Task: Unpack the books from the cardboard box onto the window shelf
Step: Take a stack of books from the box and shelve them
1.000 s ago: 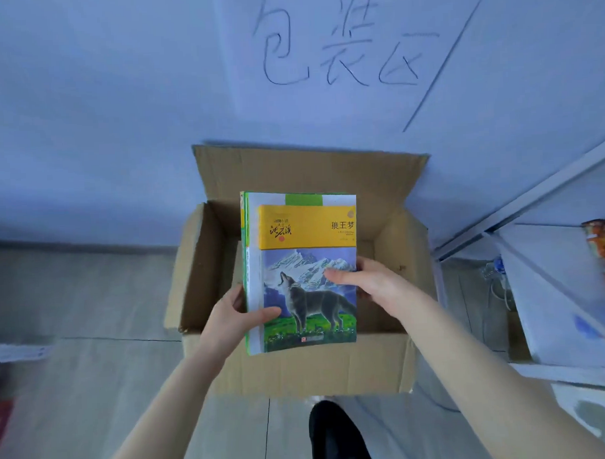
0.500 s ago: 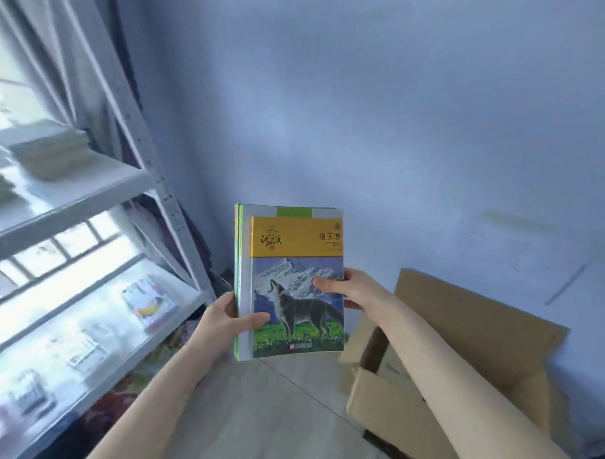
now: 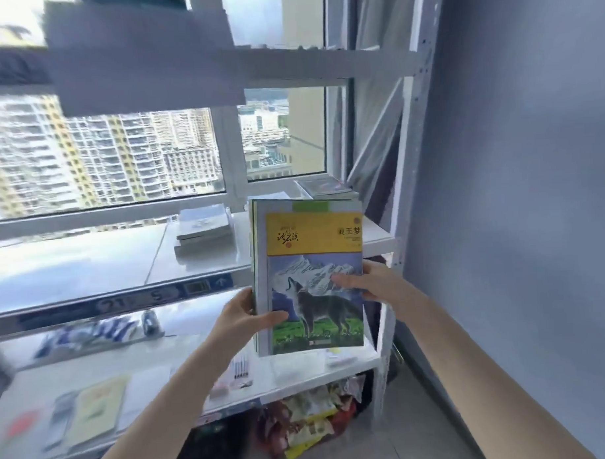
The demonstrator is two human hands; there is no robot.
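I hold a small stack of books upright in front of me; the top cover has a yellow band and a howling wolf. My left hand grips the stack's left edge with the thumb on the cover. My right hand holds the right edge, fingers on the cover. Behind the stack lies the white window shelf, level with the window sill. Two piles of books rest on it: one in the middle, one at the far right corner. The cardboard box is out of view.
A white metal rack stands against the blue wall on the right. A lower shelf carries pens, a yellow booklet and small items. Colourful snack packets lie on the floor under it. A paper sheet hangs from the upper shelf.
I have turned left from the box to face the window shelf. The book stack has stayed in both hands and risen to shelf height.
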